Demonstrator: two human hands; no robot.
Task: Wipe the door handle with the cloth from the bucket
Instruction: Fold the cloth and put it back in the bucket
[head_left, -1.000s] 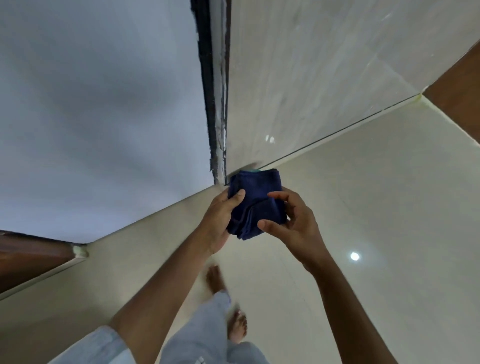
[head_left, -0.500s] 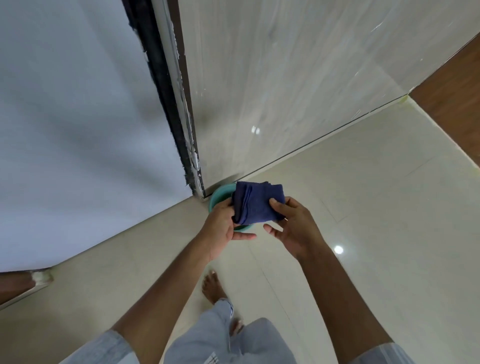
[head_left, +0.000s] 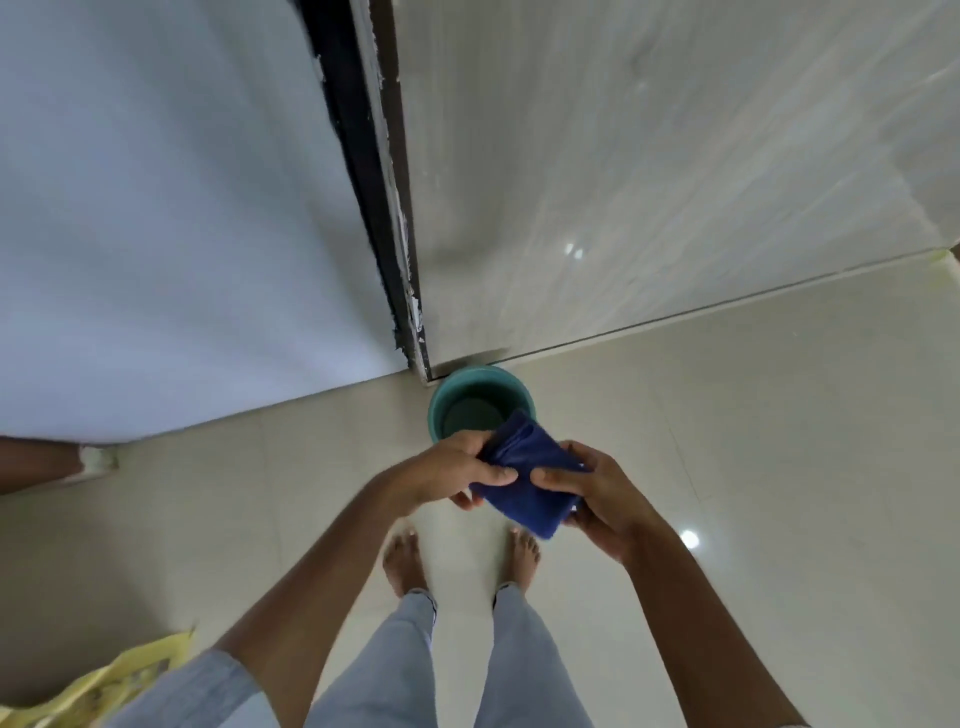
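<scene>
A folded dark blue cloth (head_left: 527, 478) is held between both hands at waist height. My left hand (head_left: 452, 475) pinches its left edge with thumb and fingers. My right hand (head_left: 597, 493) grips its right side, thumb on top. Just beyond the cloth a teal bucket (head_left: 480, 376) stands on the floor against the corner of the door frame, its near rim hidden by the cloth and my left hand. No door handle is in view.
A dark door-frame edge (head_left: 363, 171) runs down to the bucket, with a white wall (head_left: 156, 234) left and a glossy pale panel (head_left: 649, 182) right. My bare feet (head_left: 405, 561) stand on the cream tiled floor. A yellow object (head_left: 93, 686) lies at bottom left.
The view has tilted down and closer to the corner, so the bucket and both feet show fully. Both hands still hold the cloth, now lower in the frame and just short of the bucket.
</scene>
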